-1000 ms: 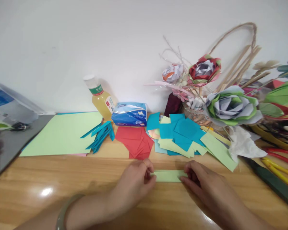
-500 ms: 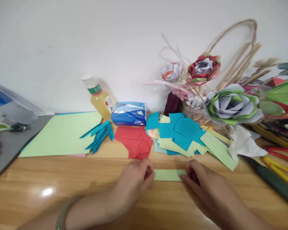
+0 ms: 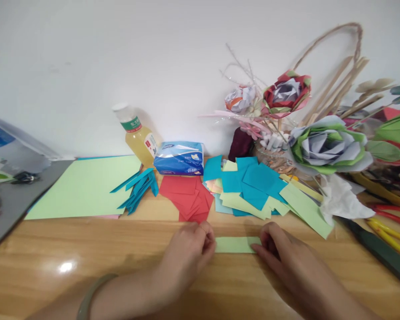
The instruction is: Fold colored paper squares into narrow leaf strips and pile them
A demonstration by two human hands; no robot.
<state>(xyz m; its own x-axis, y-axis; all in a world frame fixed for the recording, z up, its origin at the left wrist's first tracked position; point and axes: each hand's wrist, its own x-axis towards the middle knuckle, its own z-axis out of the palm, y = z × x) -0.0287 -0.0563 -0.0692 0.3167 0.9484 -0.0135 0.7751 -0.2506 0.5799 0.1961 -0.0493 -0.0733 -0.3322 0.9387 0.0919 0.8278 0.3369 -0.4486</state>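
A folded light green paper strip lies flat on the wooden table, close to me. My left hand pinches its left end with the fingers curled together. My right hand holds down its right end with bent fingers pressed on the paper. Both forearms reach in from the bottom edge; a pale green bangle sits on my left wrist.
Behind the strip lie red squares, teal and green squares, folded teal pieces and a large green sheet. A tissue pack and a bottle stand by the wall. Paper roses and tools crowd the right.
Both hands stay on the ends of the green strip; the fingers shift only slightly. The camera view has moved a little.
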